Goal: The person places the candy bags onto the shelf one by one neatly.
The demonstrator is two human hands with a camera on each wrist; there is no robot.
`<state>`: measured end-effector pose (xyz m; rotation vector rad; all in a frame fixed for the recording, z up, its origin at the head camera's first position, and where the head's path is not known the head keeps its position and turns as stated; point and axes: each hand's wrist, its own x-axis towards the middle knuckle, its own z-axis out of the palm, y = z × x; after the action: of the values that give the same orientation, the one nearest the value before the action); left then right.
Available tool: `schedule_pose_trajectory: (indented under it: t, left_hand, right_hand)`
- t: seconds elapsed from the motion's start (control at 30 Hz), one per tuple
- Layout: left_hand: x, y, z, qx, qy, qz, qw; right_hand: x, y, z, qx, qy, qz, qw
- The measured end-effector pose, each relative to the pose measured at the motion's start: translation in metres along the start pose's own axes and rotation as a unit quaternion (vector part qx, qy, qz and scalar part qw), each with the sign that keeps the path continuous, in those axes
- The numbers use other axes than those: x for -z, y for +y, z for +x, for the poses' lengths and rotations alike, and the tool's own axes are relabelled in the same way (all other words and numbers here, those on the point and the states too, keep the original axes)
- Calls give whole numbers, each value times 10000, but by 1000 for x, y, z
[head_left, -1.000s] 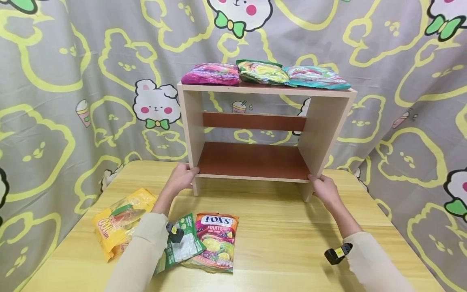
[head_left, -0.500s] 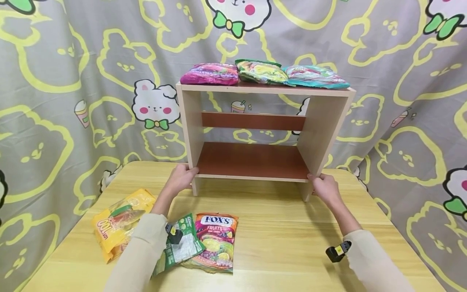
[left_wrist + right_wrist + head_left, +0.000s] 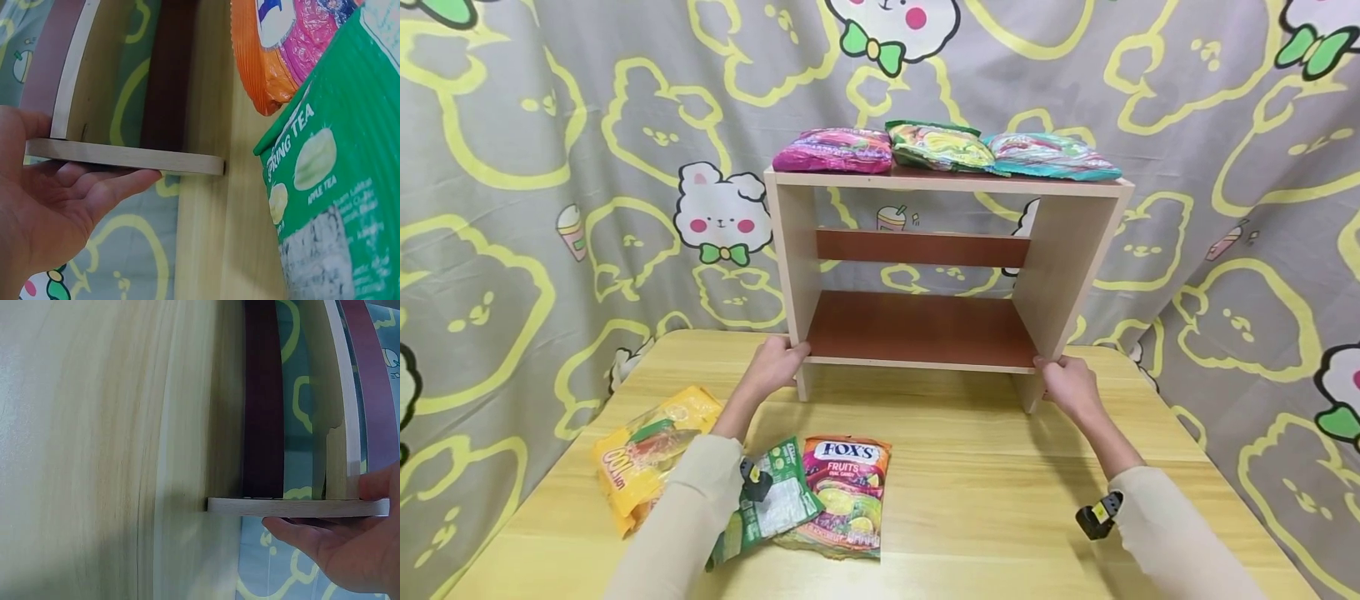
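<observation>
A small wooden shelf (image 3: 925, 329) with pale side panels and reddish-brown boards stands at the back of the table. My left hand (image 3: 772, 367) grips its left side panel (image 3: 125, 154) low down, thumb on the inner side and fingers against the outer face. Likewise my right hand (image 3: 1067, 385) holds the right side panel (image 3: 294, 507) near the lower board. On the shelf's top lie three candy bags: a magenta one (image 3: 833, 152), a green and yellow one (image 3: 938, 148) and a teal one (image 3: 1052, 157).
Left of centre on the table (image 3: 970, 500) are a yellow bag (image 3: 651, 446), a green candy bag (image 3: 781, 492) and a Fox's Fruits candy bag (image 3: 846, 496). The green bag overlaps the Fox's bag. A patterned curtain (image 3: 625, 125) hangs behind the table and at both sides.
</observation>
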<state>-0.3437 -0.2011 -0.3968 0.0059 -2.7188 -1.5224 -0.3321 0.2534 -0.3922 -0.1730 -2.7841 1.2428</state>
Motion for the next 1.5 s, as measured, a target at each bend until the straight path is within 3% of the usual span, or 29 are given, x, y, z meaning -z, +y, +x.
schedule_pose_trajectory:
  t: [0.63, 1.17, 1.5]
  left_hand:
    - [-3, -1, -3, -186, 107, 285, 9994]
    - [-6, 4, -11, -526, 630, 1428, 9863]
    - [1, 2, -8, -331, 233, 1223, 9917]
  right_hand:
    - [0, 3, 3, 15, 188, -105, 9998]
    - [2, 2, 1, 57, 40, -146, 9999]
    - [1, 3, 1, 33, -12, -155, 9999]
